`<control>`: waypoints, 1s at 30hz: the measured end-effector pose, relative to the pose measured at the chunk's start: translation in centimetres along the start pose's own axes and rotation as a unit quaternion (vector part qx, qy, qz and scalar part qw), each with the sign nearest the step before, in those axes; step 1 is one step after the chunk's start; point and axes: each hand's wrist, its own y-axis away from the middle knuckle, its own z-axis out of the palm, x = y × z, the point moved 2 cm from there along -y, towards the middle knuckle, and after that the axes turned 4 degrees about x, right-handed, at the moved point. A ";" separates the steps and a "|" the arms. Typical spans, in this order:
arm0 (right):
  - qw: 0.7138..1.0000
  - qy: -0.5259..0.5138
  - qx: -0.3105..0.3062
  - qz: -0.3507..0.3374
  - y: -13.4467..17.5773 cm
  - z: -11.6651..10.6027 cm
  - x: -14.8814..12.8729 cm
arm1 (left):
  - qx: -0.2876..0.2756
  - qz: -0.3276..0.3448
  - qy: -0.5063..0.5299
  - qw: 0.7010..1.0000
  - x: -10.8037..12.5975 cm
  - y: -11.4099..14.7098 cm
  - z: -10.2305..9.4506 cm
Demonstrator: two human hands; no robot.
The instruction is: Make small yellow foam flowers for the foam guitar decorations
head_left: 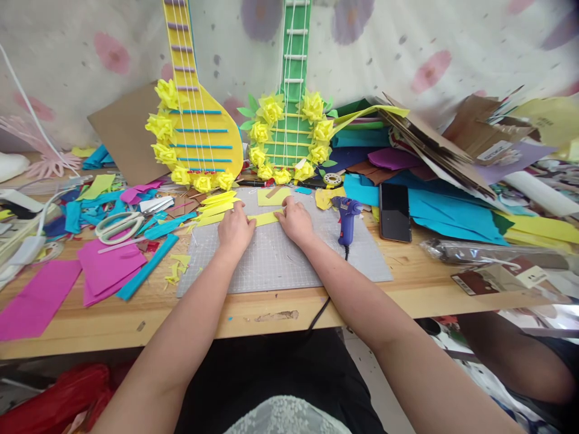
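Note:
A narrow yellow paper strip [266, 219] stretches between my two hands, low over the grey cutting mat [271, 265]. My left hand [236, 229] is closed on its left end, and my right hand [295, 222] pinches the right end. Several loose yellow strips [216, 208] fan out just beyond my left hand. A yellow paper piece [274, 196] lies on the mat behind the held strip. To the right, a blue glue gun [347, 223] stands on the mat, its black cord running toward the table's front edge.
Behind the mat stand a yellow paper instrument [212, 129] and a green one [294, 90], both edged with yellow paper flowers. Scissors [118, 227] and magenta paper [111, 268] lie left. A phone [395, 212] and blue sheets [447, 208] are right. Another person's limb shows lower right.

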 end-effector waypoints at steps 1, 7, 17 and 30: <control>1.000 0.002 0.002 0.000 0.0 0.1 0.0 | 0.000 0.001 -0.006 1.000 0.1 0.0 0.0; 1.000 0.027 0.010 0.000 -0.1 0.3 0.1 | -0.001 0.014 -0.034 0.999 0.3 0.3 -0.1; 0.998 0.061 0.003 -0.032 0.2 0.2 -0.1 | -0.030 0.038 -0.055 0.997 0.3 0.3 0.2; 0.997 0.053 0.036 -0.034 0.3 0.5 0.1 | 0.022 0.065 -0.057 0.996 0.4 0.8 0.4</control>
